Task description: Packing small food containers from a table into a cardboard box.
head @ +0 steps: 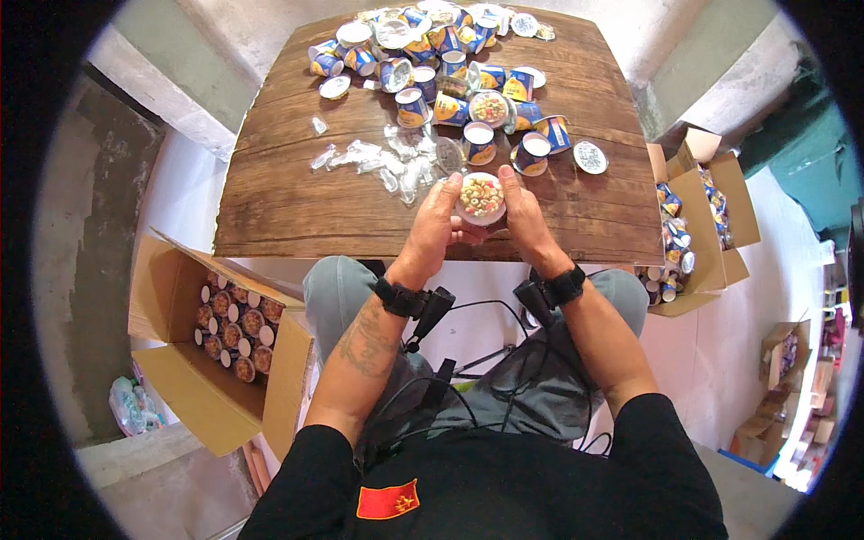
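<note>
Between my two hands is a cup with a clear top full of colourful cereal rings [480,196]. My left hand [435,219] grips its left side, thumb along the rim. From the right, my right hand [528,217] holds the same cup, with the thumb raised beside the rim. The cup is over the front part of the wooden table [324,226]. Just beyond it stand blue paper cups with white ends up [480,143]. A pile of small clear plastic pieces [405,162] lies to the left of them.
More blue cups [425,47] are heaped at the table's far side. An open carton [202,398] with rows of cups is at the left below the table edge. Another open carton [702,263] of cups stands at the right. Black cables [503,398] cross my lap.
</note>
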`<state>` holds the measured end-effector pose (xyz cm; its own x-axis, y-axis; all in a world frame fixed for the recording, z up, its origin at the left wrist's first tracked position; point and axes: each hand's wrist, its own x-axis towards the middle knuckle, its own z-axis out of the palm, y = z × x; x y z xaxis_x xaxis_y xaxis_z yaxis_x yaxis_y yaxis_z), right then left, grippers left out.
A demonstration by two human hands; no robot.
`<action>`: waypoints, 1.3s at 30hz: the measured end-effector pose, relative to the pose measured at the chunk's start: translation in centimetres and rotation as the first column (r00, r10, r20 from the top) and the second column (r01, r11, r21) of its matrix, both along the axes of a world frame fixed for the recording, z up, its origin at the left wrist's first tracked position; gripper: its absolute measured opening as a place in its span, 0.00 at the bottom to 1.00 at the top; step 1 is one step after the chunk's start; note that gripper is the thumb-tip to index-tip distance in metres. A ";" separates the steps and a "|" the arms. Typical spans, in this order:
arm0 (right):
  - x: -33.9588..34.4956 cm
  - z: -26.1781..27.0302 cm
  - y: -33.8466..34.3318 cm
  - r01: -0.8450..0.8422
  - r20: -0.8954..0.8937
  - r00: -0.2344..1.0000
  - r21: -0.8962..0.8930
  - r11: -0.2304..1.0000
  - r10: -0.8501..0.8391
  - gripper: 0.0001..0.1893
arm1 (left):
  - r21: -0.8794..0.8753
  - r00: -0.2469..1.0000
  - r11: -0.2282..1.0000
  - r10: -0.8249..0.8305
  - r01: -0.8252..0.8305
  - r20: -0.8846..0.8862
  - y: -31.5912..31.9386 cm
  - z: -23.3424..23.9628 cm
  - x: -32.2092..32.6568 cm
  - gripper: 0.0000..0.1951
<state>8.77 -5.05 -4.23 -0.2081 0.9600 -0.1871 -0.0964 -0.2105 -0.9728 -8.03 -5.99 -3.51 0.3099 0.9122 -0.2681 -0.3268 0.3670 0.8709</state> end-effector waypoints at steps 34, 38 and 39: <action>-0.5 0.2 0.1 0.126 -0.073 0.989 -0.002 0.992 -0.126 0.33 | -0.070 0.991 0.997 0.029 -0.020 0.127 0.4 -0.4 -0.8 0.24; 0.0 0.0 0.2 0.098 -0.034 0.995 0.000 0.995 -0.098 0.33 | 0.037 0.981 0.993 0.106 -0.113 0.161 0.1 -0.7 -0.2 0.22; 0.1 0.0 0.3 0.094 0.000 0.996 0.043 0.995 -0.094 0.34 | 0.031 0.974 0.997 0.068 -0.077 0.216 0.0 -0.3 -0.2 0.22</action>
